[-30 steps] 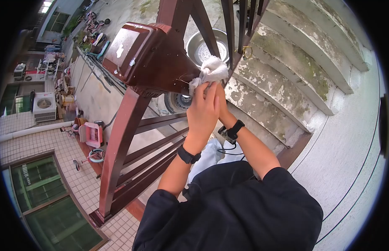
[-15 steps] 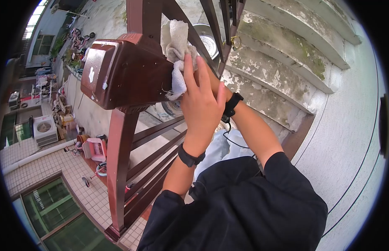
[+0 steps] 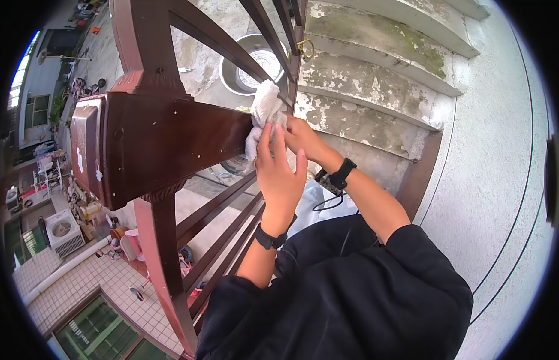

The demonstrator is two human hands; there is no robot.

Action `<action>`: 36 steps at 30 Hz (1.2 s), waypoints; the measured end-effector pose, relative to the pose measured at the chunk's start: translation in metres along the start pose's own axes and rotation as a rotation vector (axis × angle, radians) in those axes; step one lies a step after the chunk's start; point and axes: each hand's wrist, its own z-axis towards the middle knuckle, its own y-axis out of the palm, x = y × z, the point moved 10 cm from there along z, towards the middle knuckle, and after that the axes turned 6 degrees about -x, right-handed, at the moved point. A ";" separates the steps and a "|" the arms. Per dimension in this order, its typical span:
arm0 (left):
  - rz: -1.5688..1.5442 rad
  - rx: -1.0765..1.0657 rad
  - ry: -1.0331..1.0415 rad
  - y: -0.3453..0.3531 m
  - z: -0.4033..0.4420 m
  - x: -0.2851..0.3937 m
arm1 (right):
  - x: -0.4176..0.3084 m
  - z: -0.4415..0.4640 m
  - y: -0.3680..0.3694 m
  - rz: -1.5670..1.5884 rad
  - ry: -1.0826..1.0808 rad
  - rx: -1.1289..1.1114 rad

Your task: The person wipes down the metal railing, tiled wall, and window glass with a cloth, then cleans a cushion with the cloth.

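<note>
A crumpled white rag [image 3: 266, 105] presses against the near end of a thick dark-red post [image 3: 189, 141], which has a capped head at its left. My left hand [image 3: 279, 177] lies against the rag's lower part, fingers stretched out and thumb apart. From the right, my right hand [image 3: 306, 140] grips the rag's edge; its fingertips are partly hidden behind the cloth and my left hand. Both wrists carry black bands.
Brown railing bars [image 3: 213, 213] run below and above the post. A metal basin [image 3: 236, 78] stands on the ground beyond them. Worn concrete steps [image 3: 363, 87] rise on the right beside a white wall [image 3: 471, 156]. An air-conditioner unit [image 3: 64, 231] sits in the yard far below left.
The view has shifted, so the post looks larger and further left. My right hand shows more clearly beside the rag, and my hands sit apart more than before.
</note>
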 end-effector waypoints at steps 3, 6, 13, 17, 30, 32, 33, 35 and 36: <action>-0.099 -0.005 -0.053 -0.003 -0.013 -0.006 | -0.024 -0.017 -0.005 0.109 -0.043 0.065; -0.093 -0.061 -0.146 0.004 -0.012 -0.011 | -0.058 -0.022 -0.023 0.008 -0.231 0.238; -0.046 -0.144 -0.247 0.039 -0.004 -0.018 | -0.031 0.005 -0.027 0.052 -0.204 -0.103; -0.105 -0.014 -0.266 0.036 0.003 -0.008 | -0.056 0.016 -0.035 0.210 -0.250 -0.301; -0.151 0.195 -0.420 -0.018 0.074 0.027 | -0.139 0.100 0.033 0.341 -0.603 -0.610; -0.159 0.230 -0.487 -0.013 0.086 0.020 | -0.126 0.116 0.046 0.322 -0.521 -0.666; -0.163 0.245 -0.523 -0.010 0.090 0.014 | -0.118 0.120 0.051 0.315 -0.477 -0.693; -0.221 0.238 -0.538 0.003 0.092 0.001 | -0.091 0.122 0.050 0.319 -0.356 -0.679; -0.220 0.178 -0.565 0.012 0.089 -0.004 | -0.072 0.122 0.047 0.304 -0.293 -0.661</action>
